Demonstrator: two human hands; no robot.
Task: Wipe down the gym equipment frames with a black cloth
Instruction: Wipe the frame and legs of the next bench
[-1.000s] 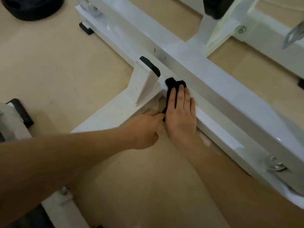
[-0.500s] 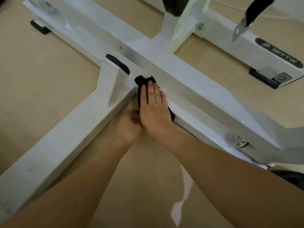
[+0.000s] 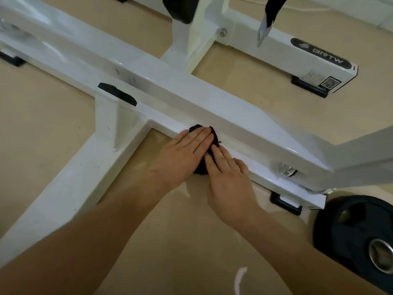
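Observation:
A white steel gym frame (image 3: pixel 191 96) lies across the floor, with a side leg (image 3: pixel 70 182) branching toward me at the left. A black cloth (image 3: pixel 201 167) sits on the frame's lower ledge, mostly covered by my hands. My left hand (image 3: pixel 182 155) lies flat on the cloth with straight fingers and presses it against the rail. My right hand (image 3: pixel 228 177) lies flat beside it, fingers straight, with the fingertips on the cloth's right part. Only the cloth's far edge and a strip between the hands show.
A black weight plate (image 3: pixel 357 233) lies on the tan floor at the right. Black rubber feet (image 3: pixel 286 203) sit under the frame. A second white beam (image 3: pixel 297 54) with a label runs at the back right, and a strap with a metal clip (image 3: pixel 263 33) hangs above it.
The view shifted right along the frame. My left hand came out from under the right and now lies flat on the cloth; both hands and the cloth slid right, away from the joint.

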